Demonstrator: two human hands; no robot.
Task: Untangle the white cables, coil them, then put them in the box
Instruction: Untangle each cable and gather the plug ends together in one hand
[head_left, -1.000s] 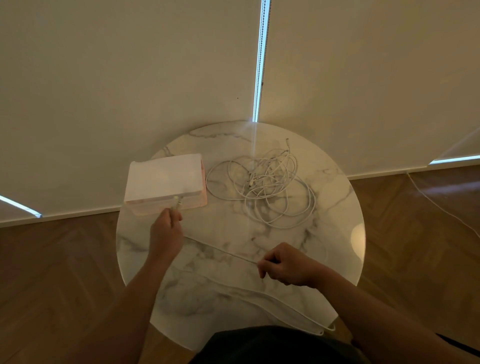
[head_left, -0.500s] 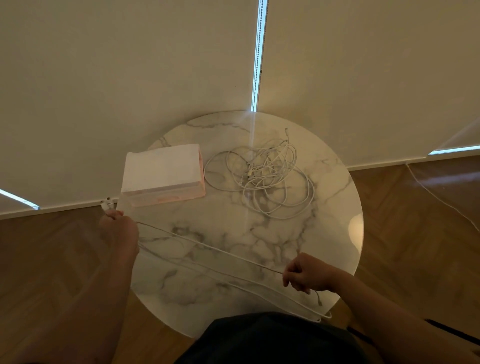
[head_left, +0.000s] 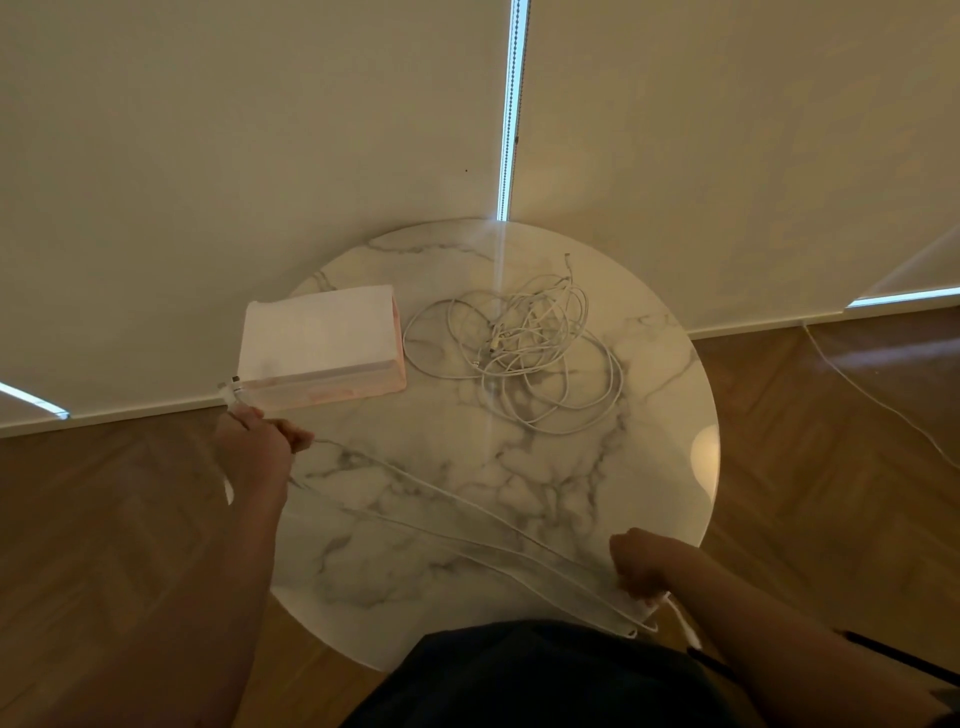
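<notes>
Since a second ago my hands have drawn apart, the left hand (head_left: 254, 452) out to the left rim of the table (head_left: 561, 467) and the right hand (head_left: 644, 566) back to its near right rim.

The freed cable (head_left: 441, 493) is stretched between them in several near-parallel strands. Its long axis runs diagonally from far left to near right.

The fingers of my left hand are curled round one end of the bundle, and the connector ends (head_left: 235, 387) stick out beyond them. The fingers of my right hand are clenched on the other end, where a short tail hangs off the rim.

The box (head_left: 322, 343), white on top with a pinkish side, stands just beyond my left hand, its near left corner almost touching the connector ends. I judge that the left hand, being nearer, would deliver the finished coil. Whether the box is open I cannot tell.

The remaining tangle (head_left: 519, 353) lies just right of the box, on the far half of the table and well apart from both hands.

The table is round, with a veined marble top. It stands on a wooden herringbone floor (head_left: 831, 493) against pale blinds (head_left: 260, 130). A separate loose lead (head_left: 872, 400) trails across the floor at right.
</notes>
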